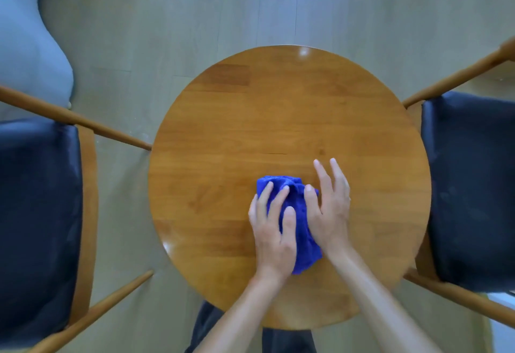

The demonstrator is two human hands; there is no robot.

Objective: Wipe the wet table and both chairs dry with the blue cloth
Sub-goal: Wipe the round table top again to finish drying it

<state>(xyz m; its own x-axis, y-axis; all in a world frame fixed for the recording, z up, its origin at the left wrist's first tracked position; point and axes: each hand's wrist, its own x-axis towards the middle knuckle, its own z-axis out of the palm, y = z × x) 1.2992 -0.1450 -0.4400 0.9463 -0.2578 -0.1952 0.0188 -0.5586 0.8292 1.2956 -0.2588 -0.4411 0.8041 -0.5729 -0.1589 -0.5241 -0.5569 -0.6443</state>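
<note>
The round wooden table (289, 118) fills the middle of the view, with open tabletop to the far, left and right of the hands, so strokes have room in those directions. The near rim sits close under the wrists, and a stroke pulled too far back could drag the cloth off that edge. Two chairs flank it: the left chair (39, 213) and the right chair (471, 185), their dark seats well apart from the hands, wooden arms nearly meeting the table's rim. Reaching for them likely means a lean or a step round.

The blue cloth (301, 230) lies bunched on the near half. Bunched so, it may smear rather than dry. The left hand (274, 230) presses it, fingers fairly straight. The right hand (330, 208) has its thumb on the cloth, fingers spread wide over bare wood.
</note>
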